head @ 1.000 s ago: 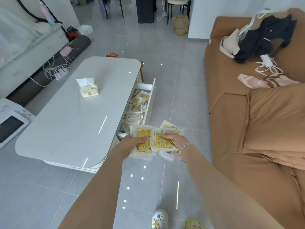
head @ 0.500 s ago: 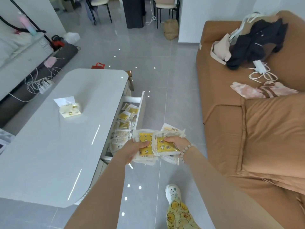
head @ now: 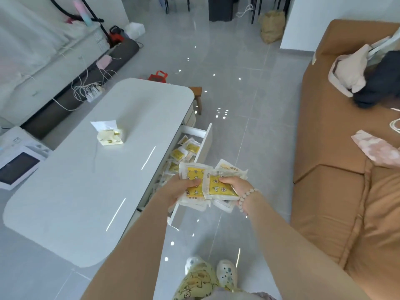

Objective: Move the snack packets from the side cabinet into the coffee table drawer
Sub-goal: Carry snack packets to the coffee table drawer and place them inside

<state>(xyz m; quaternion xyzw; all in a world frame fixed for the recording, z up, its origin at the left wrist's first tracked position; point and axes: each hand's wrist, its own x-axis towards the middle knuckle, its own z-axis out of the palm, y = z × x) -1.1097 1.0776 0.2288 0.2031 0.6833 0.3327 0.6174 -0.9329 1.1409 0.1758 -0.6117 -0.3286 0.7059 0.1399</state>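
Left hand (head: 179,189), right hand (head: 234,185) grip snack packets (head: 213,184), seemingly above drawer (head: 206,144) front edge

Both arms reach forward, left hand (head: 179,189) and right hand (head: 236,186) close together, fingers (head: 193,182) gripping

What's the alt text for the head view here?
The left hand and right hand hold a stack of yellow snack packets by the open drawer of a white coffee table; more packets lie in it. A tissue pack sits on the table; a brown sofa stands at right.
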